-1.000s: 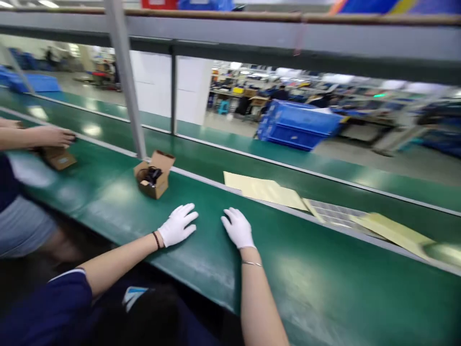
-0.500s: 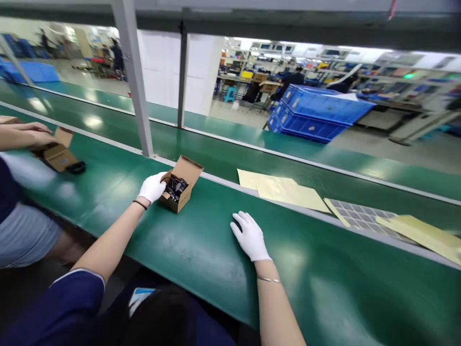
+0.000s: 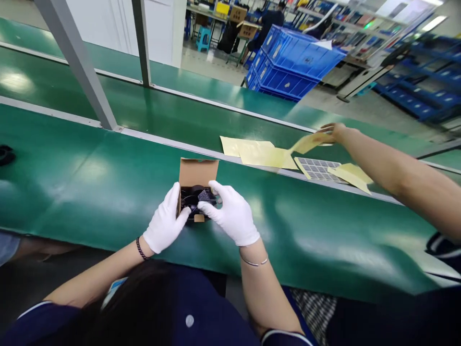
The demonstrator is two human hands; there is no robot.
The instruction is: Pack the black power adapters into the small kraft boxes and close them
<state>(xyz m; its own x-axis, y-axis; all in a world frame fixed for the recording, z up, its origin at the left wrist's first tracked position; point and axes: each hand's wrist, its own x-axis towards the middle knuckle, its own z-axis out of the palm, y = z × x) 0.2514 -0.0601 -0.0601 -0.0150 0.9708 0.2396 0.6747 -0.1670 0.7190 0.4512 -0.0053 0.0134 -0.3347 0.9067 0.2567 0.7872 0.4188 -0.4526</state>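
Observation:
An open brown cardboard box (image 3: 199,174) stands in front of me on the green bench, its lid flap raised at the back. Inside lie black items with cable loops and a piece with a printed label (image 3: 203,195). My left hand (image 3: 166,221), in a white glove, grips the left wall, thumb over the inside. At the right side, my gloved right hand (image 3: 232,214) closes around the box edge, with its thumb over the contents. The box's right wall is mostly hidden by that hand.
Yellow backing sheets (image 3: 266,154) and a sheet of grey labels (image 3: 319,169) lie along the rail. Another person's bare hand (image 3: 333,132) lifts a yellow sheet from the right. A metal post (image 3: 77,65) rises at left; blue crates (image 3: 288,67) are stacked beyond.
The box now sits squarely before me, turned to face me. My right hand has come from the bare bench onto it. A co-worker's arm has entered from the right.

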